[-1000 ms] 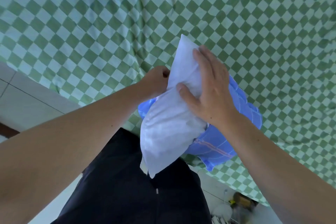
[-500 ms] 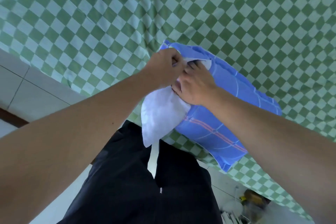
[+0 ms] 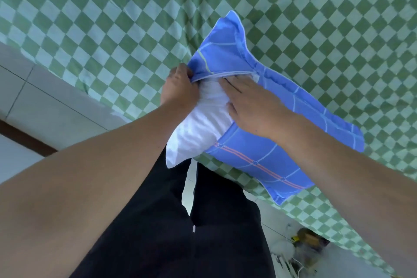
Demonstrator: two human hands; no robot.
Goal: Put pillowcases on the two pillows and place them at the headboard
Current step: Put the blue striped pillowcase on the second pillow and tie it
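The white pillow (image 3: pixel 198 126) sits half inside the blue checked pillowcase (image 3: pixel 270 153), over the edge of the bed (image 3: pixel 112 29). The left hand (image 3: pixel 178 88) pinches the case's opening; the right hand (image 3: pixel 252 106) presses the pillow with straight fingers.

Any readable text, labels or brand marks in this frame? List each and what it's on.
None readable.
Blue pillowcase: only printed stripes and grid lines, no lettering.
White pillow: plain.
Green checked sheet: pattern only.
Clutter on the floor at lower right: too blurred to tell whether it bears any text.
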